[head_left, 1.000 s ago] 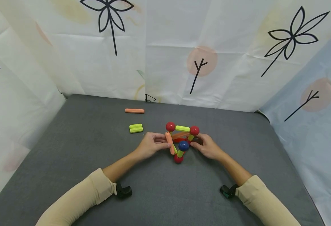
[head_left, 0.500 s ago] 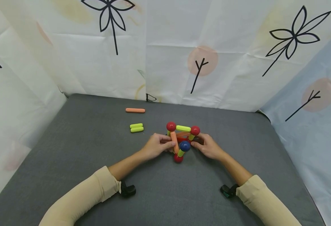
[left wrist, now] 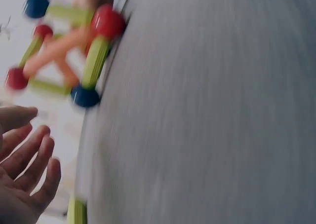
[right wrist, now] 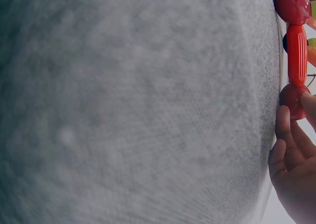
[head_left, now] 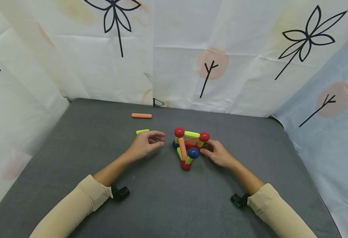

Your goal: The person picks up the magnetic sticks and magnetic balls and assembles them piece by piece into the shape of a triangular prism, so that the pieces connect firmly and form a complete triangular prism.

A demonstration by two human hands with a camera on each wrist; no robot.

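A frame of balls and rods stands on the grey table, built from red balls (head_left: pixel 179 132), blue balls (head_left: pixel 193 152) and yellow-green rods (head_left: pixel 192 134). An orange rod (head_left: pixel 182 149) slants across its left side, from the upper red ball down to the front one. My left hand (head_left: pixel 144 143) is off to the left of the frame with nothing in it, fingers loosely bent; the left wrist view shows its fingers (left wrist: pixel 34 157) spread apart. My right hand (head_left: pixel 218 154) pinches a red ball (right wrist: pixel 294 102) at the frame's lower right, joined to a red rod (right wrist: pixel 296 55).
Beyond my left hand lies a yellow-green rod (head_left: pixel 142 131), with its neighbour hidden by the hand. Farther back is a loose orange rod (head_left: pixel 141 116). Patterned white cloth (head_left: pixel 174 72) walls off the table's back and sides.
My left hand set the orange rod against the frame's left side, let go and drew back to the left, over the yellow-green rods. The right hand has kept its hold.
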